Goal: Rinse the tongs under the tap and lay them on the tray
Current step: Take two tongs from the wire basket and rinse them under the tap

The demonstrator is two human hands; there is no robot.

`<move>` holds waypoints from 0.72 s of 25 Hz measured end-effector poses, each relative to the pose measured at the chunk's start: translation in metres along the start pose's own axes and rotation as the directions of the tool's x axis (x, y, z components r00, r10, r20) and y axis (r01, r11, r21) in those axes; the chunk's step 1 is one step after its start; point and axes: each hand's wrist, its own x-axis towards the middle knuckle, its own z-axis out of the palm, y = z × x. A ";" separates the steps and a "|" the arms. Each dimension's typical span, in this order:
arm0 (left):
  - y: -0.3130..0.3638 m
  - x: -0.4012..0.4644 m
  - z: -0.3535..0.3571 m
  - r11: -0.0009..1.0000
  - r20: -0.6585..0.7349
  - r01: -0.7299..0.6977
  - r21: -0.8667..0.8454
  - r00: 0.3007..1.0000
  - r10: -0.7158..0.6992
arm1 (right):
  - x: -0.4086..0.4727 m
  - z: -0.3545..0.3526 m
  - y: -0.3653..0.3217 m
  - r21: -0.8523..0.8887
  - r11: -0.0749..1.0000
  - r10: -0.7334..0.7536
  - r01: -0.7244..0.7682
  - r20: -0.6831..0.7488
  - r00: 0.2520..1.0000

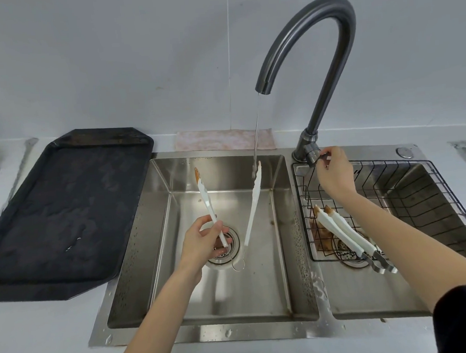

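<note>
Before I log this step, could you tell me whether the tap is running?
Running: a thin stream falls from the tap onto one tip of the tongs.

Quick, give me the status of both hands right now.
Left hand: closed on one arm of the open tongs, whose other tip is in the stream.
Right hand: fingers pinched on the tap handle.

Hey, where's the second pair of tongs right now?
In the head view, the second tongs lie closed in the wire basket over the right basin, under the right hand at the tap handle.
</note>
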 end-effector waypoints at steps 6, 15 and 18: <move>0.000 0.001 -0.001 0.998 -0.042 -0.057 0.011 0.997 0.057 | -0.051 0.035 -0.036 0.347 0.928 0.148 -0.137 -0.004 0.989; -0.001 -0.003 -0.006 0.978 -0.056 -0.129 0.167 0.989 0.140 | -0.065 0.085 -0.053 0.690 0.144 0.274 -0.710 0.661 0.698; 0.002 -0.002 -0.005 0.972 -0.064 -0.157 0.175 0.983 0.171 | -0.055 0.087 -0.053 0.668 0.070 0.230 -0.741 0.712 0.664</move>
